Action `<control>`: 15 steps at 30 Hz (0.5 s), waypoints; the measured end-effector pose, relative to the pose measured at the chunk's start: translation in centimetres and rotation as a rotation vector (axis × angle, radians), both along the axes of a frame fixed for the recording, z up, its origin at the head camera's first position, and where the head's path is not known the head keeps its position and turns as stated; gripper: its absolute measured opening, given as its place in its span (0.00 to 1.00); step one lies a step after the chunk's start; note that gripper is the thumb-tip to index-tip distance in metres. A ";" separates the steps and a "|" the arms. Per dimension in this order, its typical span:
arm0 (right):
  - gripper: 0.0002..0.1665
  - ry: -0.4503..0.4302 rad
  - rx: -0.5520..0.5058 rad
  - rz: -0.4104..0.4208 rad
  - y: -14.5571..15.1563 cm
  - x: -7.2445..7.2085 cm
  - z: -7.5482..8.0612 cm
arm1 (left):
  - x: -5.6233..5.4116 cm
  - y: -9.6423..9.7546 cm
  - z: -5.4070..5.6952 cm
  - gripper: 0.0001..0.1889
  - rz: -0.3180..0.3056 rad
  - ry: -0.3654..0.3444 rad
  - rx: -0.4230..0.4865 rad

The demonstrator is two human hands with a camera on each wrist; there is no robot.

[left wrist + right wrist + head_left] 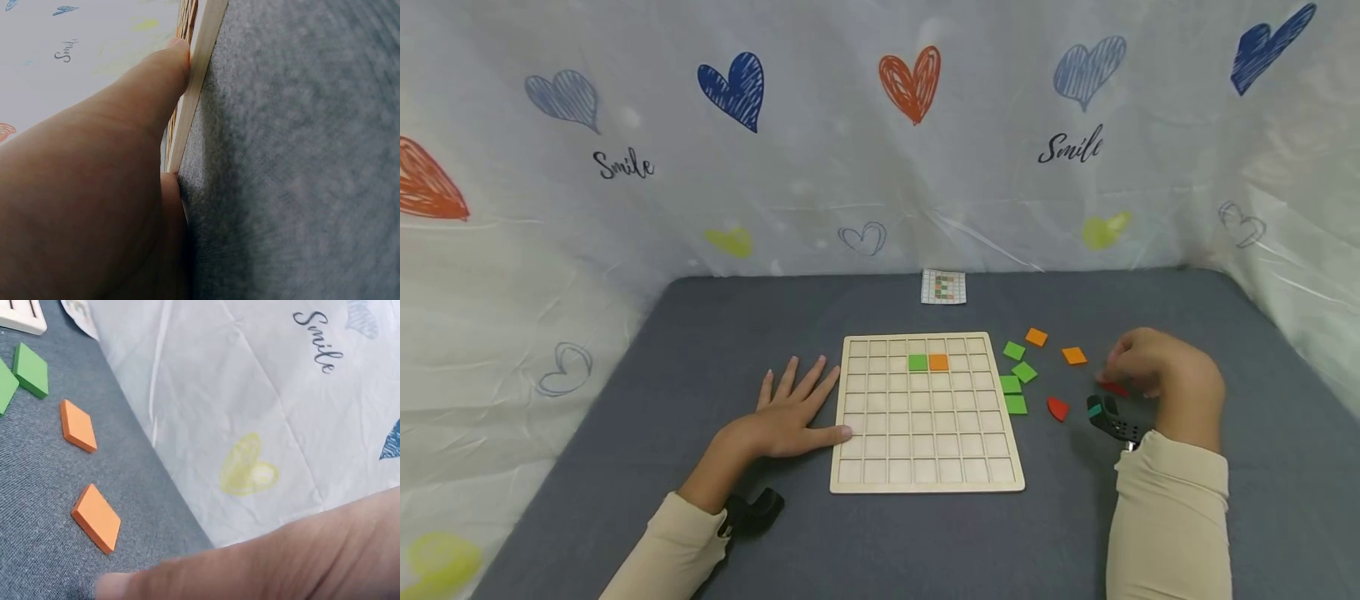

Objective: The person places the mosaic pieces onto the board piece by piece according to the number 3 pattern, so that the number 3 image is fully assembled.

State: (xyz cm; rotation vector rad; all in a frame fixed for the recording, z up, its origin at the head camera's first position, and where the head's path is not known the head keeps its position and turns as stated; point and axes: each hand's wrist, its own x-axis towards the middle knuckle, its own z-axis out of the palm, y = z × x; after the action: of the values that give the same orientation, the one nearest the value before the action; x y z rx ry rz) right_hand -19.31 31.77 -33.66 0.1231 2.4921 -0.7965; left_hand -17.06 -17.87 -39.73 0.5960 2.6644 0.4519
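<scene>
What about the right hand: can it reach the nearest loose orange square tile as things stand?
Probably yes: that orange square tile lies flat on the grey cloth close to the right hand, with nothing visible between them.

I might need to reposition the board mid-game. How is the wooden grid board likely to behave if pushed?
The wooden grid board will probably stay stiff: its edge looks straight and solid. Lying flat and low, it should slide rather than tip or roll. The green tile and orange tile on it may shift if jolted.
</scene>
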 end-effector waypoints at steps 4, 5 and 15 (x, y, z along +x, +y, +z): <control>0.07 -0.072 -0.051 0.002 -0.4 0.2 0.1 | 0.0 0.0 0.1 0.53 0.002 0.006 -0.008; 0.07 -0.087 -0.061 -0.003 -0.6 0.2 0.1 | 0.0 0.0 0.1 0.53 0.003 0.006 -0.012; 0.15 -0.060 -0.043 0.044 -1.9 0.0 -0.5 | 0.2 0.1 0.6 0.53 0.001 0.001 -0.012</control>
State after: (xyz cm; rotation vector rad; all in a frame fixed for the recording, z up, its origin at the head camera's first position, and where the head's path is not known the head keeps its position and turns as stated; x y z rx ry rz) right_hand -19.32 29.87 -34.19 0.0751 2.4118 -0.8151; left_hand -16.85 -17.78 -39.16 0.5910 2.6663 0.4366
